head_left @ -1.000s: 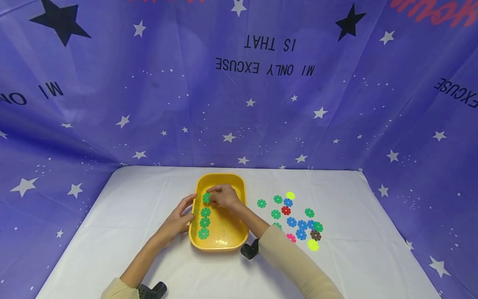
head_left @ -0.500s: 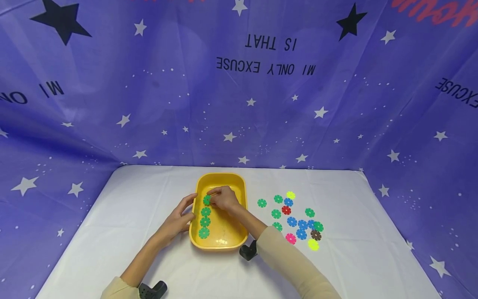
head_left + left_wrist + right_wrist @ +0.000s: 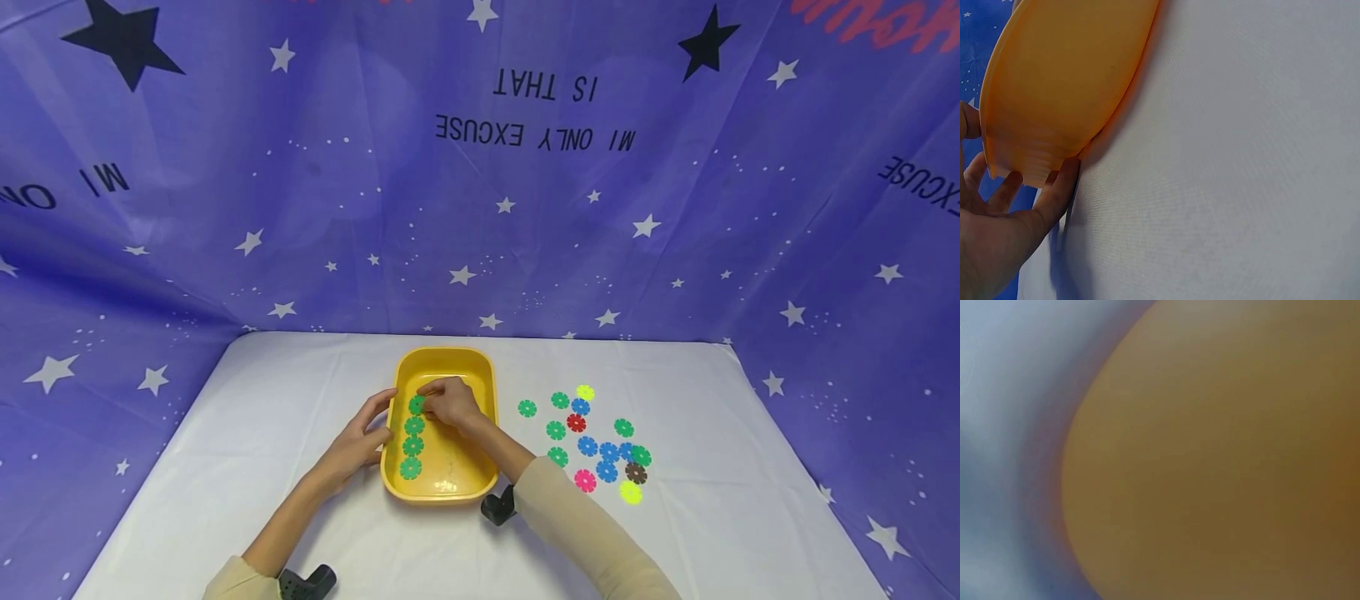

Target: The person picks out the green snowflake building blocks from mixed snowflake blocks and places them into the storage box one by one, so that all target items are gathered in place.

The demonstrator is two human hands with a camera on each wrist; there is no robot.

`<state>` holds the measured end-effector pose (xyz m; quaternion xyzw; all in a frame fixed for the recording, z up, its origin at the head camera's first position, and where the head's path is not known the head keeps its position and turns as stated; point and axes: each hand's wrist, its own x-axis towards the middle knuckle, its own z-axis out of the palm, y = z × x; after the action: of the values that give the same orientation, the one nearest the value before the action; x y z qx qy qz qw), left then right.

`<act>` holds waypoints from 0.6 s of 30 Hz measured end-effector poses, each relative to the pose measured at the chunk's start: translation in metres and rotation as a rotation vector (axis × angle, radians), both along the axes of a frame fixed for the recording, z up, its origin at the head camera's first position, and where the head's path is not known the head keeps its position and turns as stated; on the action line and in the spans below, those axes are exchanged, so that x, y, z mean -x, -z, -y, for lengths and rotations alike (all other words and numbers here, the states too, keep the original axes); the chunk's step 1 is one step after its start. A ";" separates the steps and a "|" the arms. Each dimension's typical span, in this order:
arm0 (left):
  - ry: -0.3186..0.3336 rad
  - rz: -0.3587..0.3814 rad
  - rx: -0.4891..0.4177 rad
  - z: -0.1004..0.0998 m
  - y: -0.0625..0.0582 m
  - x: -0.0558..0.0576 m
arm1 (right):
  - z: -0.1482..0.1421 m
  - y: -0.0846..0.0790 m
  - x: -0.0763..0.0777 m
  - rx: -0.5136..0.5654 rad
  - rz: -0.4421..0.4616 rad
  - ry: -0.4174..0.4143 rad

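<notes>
A yellow tray (image 3: pixel 459 462) stands on the white table. My left hand (image 3: pixel 351 443) holds its left side; in the left wrist view the fingers of that hand (image 3: pixel 997 231) spread against the outer wall of the tray (image 3: pixel 1072 75). Inside the tray my right hand (image 3: pixel 453 403) pinches a green snowflake disc (image 3: pixel 416 405) at the far end of a column of green discs. The nearest disc in that column is a green one (image 3: pixel 414 426), right beside the held disc. Only the blurred side of the tray (image 3: pixel 1197 456) fills the right wrist view; the hand is hidden there.
Right of the tray lie several loose snowflake discs, among them a green disc (image 3: pixel 527 408), a red disc (image 3: pixel 576 423), a pink disc (image 3: pixel 585 481), a brown disc (image 3: pixel 636 473) and a yellow disc (image 3: pixel 631 492). Starry purple cloth (image 3: pixel 420 208) hangs around the table.
My right hand has moved slightly nearer with the green disc, bringing it up to the column of discs. The left hand stays on the tray.
</notes>
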<state>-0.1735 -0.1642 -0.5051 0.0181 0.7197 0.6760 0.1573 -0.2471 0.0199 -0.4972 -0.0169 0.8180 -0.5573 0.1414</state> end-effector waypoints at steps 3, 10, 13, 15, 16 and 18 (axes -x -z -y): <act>-0.001 0.001 0.003 -0.001 0.000 0.000 | -0.001 0.000 0.000 -0.003 -0.003 -0.001; -0.006 0.000 -0.003 0.000 0.000 0.000 | 0.000 0.000 0.000 -0.016 -0.008 0.002; -0.004 -0.003 0.003 0.000 0.000 0.000 | 0.000 0.001 0.000 -0.030 -0.020 0.001; -0.001 -0.006 0.006 0.001 0.000 0.000 | 0.001 0.001 -0.001 -0.031 -0.023 0.001; -0.002 -0.005 0.008 0.001 0.000 0.000 | 0.001 0.001 -0.001 -0.031 -0.024 0.002; -0.002 -0.005 0.007 0.001 0.000 0.000 | 0.001 0.000 -0.001 -0.030 -0.030 0.003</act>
<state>-0.1736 -0.1649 -0.5053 0.0182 0.7225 0.6736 0.1549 -0.2456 0.0190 -0.4972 -0.0221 0.8283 -0.5448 0.1286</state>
